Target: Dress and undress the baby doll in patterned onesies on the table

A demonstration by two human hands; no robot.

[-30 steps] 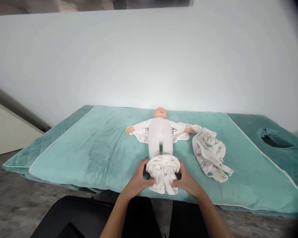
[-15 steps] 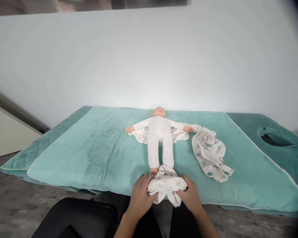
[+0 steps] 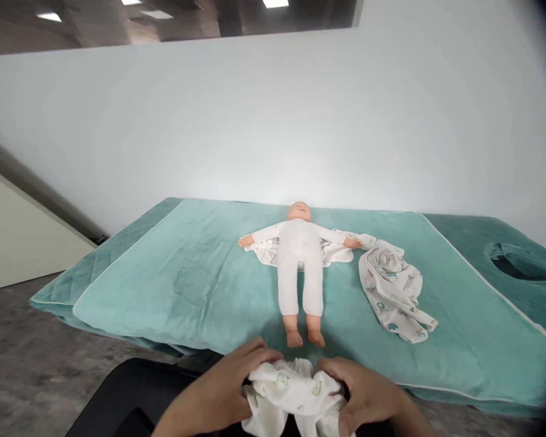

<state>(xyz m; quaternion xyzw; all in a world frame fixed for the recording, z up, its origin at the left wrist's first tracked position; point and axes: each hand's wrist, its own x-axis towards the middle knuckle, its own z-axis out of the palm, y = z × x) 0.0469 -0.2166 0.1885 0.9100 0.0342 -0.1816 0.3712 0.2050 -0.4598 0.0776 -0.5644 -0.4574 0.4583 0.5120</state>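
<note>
Crumpled printed trousers (image 3: 287, 389) now beyond smooth doll feet (image 3: 293, 337)

The bottom edge cuts off the low part of the crumpled cloth (image 3: 293, 388), the person's arms (image 3: 182, 416) and the black chair (image 3: 131, 382), and the cloth hides some fingers of the left hand (image 3: 230, 388) and the right hand (image 3: 368, 388). The doll (image 3: 300, 243) covers the middle of the white cloth under it (image 3: 267, 252), and some pictures on the bundle of clothes (image 3: 389, 285) are too small to tell. The right edge cuts off the green bed (image 3: 236, 291), and its hole (image 3: 516, 267) is too dark to see into.
</note>
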